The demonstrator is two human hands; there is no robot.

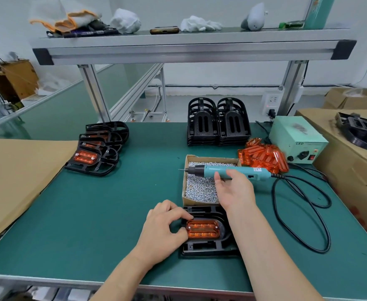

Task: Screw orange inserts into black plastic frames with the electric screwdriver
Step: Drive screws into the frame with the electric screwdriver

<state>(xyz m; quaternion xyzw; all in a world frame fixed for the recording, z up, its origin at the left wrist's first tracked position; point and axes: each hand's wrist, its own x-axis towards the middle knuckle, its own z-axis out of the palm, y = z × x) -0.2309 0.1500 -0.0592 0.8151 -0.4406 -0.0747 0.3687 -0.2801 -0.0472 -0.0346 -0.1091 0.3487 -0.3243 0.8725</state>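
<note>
An orange ribbed plastic insert (202,229), seated in a black plastic frame (206,246), is steadied by the curled fingertips of the left hand (164,232), while the teal electric screwdriver (228,170) just beyond the half-open right hand (234,190) is touched but not yet gripped; lifting it to a screw is judged next.

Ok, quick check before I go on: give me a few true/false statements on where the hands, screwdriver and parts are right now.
1. The left hand rests on the orange insert in the near black frame. True.
2. The electric screwdriver lies across the screw box. True.
3. The right hand is over the loose inserts. False: it is at the screwdriver.
4. The finished frames are stacked on the right. False: on the left.
</note>
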